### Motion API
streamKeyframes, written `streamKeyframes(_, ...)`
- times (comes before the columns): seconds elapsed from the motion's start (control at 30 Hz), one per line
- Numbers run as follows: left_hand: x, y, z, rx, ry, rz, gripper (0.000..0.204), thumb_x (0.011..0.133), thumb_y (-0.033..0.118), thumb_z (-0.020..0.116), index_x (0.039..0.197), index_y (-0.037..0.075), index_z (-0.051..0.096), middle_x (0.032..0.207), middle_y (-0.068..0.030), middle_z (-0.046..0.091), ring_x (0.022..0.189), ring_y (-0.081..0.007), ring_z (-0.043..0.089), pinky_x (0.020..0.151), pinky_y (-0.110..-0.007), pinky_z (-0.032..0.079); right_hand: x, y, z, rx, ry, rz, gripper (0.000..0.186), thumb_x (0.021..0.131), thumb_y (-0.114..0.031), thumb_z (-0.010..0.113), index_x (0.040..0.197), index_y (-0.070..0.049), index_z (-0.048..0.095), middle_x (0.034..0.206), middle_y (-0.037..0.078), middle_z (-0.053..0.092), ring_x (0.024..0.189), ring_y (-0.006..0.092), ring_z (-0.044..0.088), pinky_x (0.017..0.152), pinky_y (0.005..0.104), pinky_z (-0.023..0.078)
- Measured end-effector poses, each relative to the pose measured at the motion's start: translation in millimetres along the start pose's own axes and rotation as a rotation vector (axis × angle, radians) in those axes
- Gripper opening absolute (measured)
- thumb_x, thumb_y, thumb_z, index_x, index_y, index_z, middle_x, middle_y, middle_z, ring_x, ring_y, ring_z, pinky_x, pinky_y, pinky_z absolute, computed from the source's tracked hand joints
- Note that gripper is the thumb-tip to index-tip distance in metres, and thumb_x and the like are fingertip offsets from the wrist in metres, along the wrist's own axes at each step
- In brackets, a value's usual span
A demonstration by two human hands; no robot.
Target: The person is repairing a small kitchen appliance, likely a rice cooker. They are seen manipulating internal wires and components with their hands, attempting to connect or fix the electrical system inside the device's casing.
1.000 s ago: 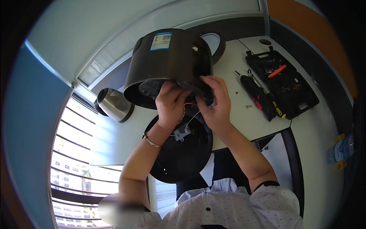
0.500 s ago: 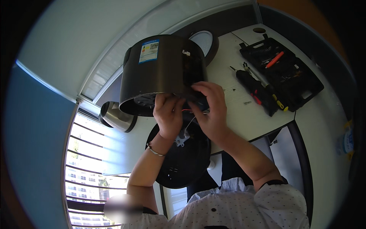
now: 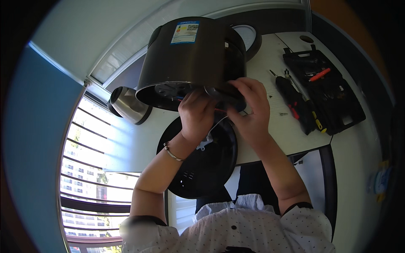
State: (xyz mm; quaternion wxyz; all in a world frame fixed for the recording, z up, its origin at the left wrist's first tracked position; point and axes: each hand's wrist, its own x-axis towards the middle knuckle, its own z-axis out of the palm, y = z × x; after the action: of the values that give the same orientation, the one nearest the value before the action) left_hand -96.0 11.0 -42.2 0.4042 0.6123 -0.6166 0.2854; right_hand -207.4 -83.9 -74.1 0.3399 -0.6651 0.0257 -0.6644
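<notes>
A dark, drum-shaped appliance housing (image 3: 185, 59), like a rice cooker body, lies tipped so that its open underside shows. A label is stuck on its side. My left hand (image 3: 196, 116) is closed, its fingertips tucked under the rim into the opening; what they pinch is hidden. With fingers on the outside and thumb below, my right hand (image 3: 253, 105) grips the housing's right lower edge. Thin red and white wires (image 3: 219, 121) run between my hands. Beneath them is a round black base cover (image 3: 211, 168) bearing a small pale bracket (image 3: 204, 144).
At the right lies an open black tool case (image 3: 333, 97) with a red-handled tool (image 3: 319, 74). Beside it are a black power screwdriver (image 3: 291, 101) and a yellow-and-black screwdriver (image 3: 318, 122). A steel kettle (image 3: 133, 105) stands left, and a round lid (image 3: 251, 40) sits behind the housing.
The housing has tilted a little, showing more of its underside. Both hands stay at its rim, with slight finger movement. The whole view has shifted somewhat.
</notes>
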Motion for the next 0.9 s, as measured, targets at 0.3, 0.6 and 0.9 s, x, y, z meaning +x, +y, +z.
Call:
streamKeyframes(0.3,-1,2,-4,-0.066,-0.019,-0.122,0.009,0.069,0.004,0.066,0.077,0.005,0.069,0.077,-0.0098,0.064,0.071,-0.029,0.061,0.064,-0.036,0.049,8,-5,-3,0.029,-0.126,0.053,0.046,0.059,0.005,0.067,0.103,-0.002,0.059,0.104,0.011,0.054,0.096,0.0257,0.055,0.084,0.0322,0.045)
streamKeyframes(0.6,-2,-2,-1,-0.093,0.024,-0.135,0.004,0.069,0.009,0.067,0.073,0.007,0.068,0.074,-0.0068,0.062,0.072,-0.0281,0.059,0.064,-0.037,0.048,11,2,-6,0.073,-0.205,0.078,0.046,0.06,0.007,0.066,0.104,0.0,0.056,0.106,0.01,0.052,0.097,0.0207,0.052,0.084,0.0285,0.042)
streamKeyframes(0.9,-5,-11,-1,-0.108,0.071,-0.109,0.009,0.069,0.011,0.069,0.071,0.003,0.066,0.073,-0.0084,0.061,0.07,-0.0275,0.058,0.065,-0.036,0.048,9,13,-5,0.214,-0.254,0.243,0.055,0.057,0.012,0.065,0.109,0.0,0.051,0.108,0.006,0.051,0.097,0.0154,0.051,0.088,0.028,0.04)
